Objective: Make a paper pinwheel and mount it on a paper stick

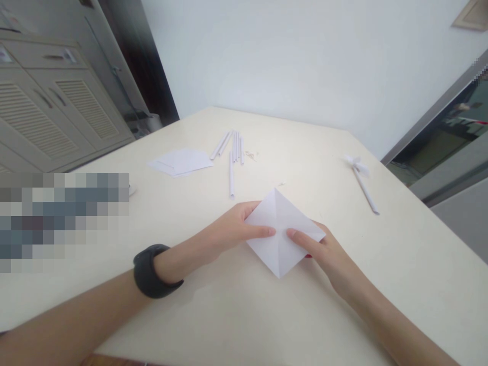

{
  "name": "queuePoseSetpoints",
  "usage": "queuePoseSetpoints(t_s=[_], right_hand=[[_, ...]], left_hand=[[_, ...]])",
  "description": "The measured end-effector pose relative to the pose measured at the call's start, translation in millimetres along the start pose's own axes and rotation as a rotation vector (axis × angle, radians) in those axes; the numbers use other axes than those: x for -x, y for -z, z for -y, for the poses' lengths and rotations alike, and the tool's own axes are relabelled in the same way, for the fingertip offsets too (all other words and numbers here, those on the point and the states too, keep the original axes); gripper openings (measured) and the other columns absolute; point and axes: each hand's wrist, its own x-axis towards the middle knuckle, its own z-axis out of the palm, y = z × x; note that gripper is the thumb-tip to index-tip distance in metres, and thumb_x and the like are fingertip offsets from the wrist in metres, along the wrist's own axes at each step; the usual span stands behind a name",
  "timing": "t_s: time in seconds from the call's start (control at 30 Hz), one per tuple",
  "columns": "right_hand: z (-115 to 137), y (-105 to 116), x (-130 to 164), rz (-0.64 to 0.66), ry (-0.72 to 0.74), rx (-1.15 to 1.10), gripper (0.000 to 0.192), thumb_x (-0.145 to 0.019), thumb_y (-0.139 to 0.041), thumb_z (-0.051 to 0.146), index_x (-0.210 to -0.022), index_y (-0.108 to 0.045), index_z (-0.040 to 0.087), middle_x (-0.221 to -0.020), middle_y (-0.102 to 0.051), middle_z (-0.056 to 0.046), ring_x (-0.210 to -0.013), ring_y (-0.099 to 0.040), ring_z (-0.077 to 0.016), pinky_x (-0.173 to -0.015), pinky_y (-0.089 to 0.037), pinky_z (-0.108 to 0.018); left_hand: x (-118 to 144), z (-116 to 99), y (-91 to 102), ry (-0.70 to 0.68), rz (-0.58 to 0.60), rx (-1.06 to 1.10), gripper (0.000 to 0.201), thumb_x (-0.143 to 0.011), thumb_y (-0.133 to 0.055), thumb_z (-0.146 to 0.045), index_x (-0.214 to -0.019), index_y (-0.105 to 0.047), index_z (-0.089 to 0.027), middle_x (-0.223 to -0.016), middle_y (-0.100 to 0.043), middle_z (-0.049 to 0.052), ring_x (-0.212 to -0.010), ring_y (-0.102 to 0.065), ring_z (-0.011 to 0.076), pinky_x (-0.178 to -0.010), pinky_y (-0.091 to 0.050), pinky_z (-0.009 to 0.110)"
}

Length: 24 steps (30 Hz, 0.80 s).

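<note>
On the far left of the table (213, 315), a small stack of flat white sheets (181, 161) lies unfolded, and just right of it sit several rolled paper sticks (232, 152), already finished. Your left hand (229, 231), black wristband (150, 272) on the wrist, pinches the left corner of the folded paper square (282, 231) near the table's middle. Creases already cross the square, so the folding looks partway done. Your right hand (324, 251) presses its right side flat with a fingertip on top. Far right lies a finished paper pinwheel on a stick (362, 180).
</note>
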Motion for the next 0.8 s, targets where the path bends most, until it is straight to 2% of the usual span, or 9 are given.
queuePoseSetpoints(t_s=[0.13,0.3,0.43,0.53,0.67,0.8], right_hand=[[1.6,7.1,-3.4,-0.029,0.044,-0.075,0.022,-0.077,-0.058,0.038,-0.070,-0.053,0.018,-0.061,-0.048,0.003,-0.051,-0.042,-0.0085,-0.046,-0.028,-0.021],[-1.7,10.0,-6.1,-0.057,0.067,-0.091,0.025,-0.077,-0.059,0.038,-0.067,-0.050,0.018,-0.059,-0.042,0.005,-0.050,-0.035,-0.0075,-0.046,-0.025,-0.021],[-3.0,10.5,-7.8,-0.048,0.077,-0.061,0.022,-0.078,-0.058,0.037,-0.070,-0.050,0.018,-0.058,-0.042,0.005,-0.048,-0.033,-0.0069,-0.045,-0.024,-0.021],[-3.4,12.3,-9.2,-0.040,0.095,0.001,0.018,-0.078,-0.058,0.035,-0.073,-0.051,0.019,-0.060,-0.046,0.005,-0.049,-0.035,-0.0072,-0.046,-0.026,-0.021],[-3.7,13.4,-9.0,-0.026,0.095,0.047,0.017,-0.078,-0.058,0.034,-0.076,-0.052,0.019,-0.068,-0.051,0.002,-0.053,-0.040,-0.0087,-0.047,-0.029,-0.021],[-2.5,12.0,-7.5,0.010,0.091,0.110,0.014,-0.080,-0.055,0.032,-0.081,-0.054,0.019,-0.076,-0.055,0.000,-0.064,-0.049,-0.0130,-0.053,-0.036,-0.023]], left_hand=[[-0.7,1.9,2.7,0.007,0.002,-0.026,0.041,-0.076,-0.065,-0.028,-0.115,-0.059,-0.023,-0.107,-0.068,0.005,-0.094,-0.063,0.0225,-0.079,-0.047,0.033],[-1.0,3.1,4.0,-0.011,0.008,-0.020,0.042,-0.076,-0.063,-0.024,-0.117,-0.058,-0.024,-0.109,-0.067,0.004,-0.094,-0.062,0.0218,-0.079,-0.047,0.032],[-0.1,1.6,3.7,-0.009,-0.014,-0.032,0.042,-0.075,-0.065,-0.030,-0.115,-0.059,-0.022,-0.105,-0.068,0.005,-0.090,-0.063,0.0218,-0.075,-0.047,0.030],[-0.1,0.3,2.7,0.006,-0.036,-0.055,0.043,-0.074,-0.066,-0.035,-0.114,-0.059,-0.021,-0.104,-0.068,0.006,-0.089,-0.064,0.0234,-0.073,-0.048,0.032],[-1.3,-0.9,1.0,-0.017,-0.097,-0.115,0.042,-0.073,-0.066,-0.032,-0.113,-0.059,-0.020,-0.107,-0.067,0.007,-0.094,-0.063,0.0256,-0.078,-0.049,0.035],[-1.4,-2.5,2.1,-0.027,-0.080,-0.155,0.043,-0.073,-0.066,-0.032,-0.114,-0.058,-0.019,-0.108,-0.067,0.008,-0.097,-0.063,0.0267,-0.080,-0.049,0.037]])
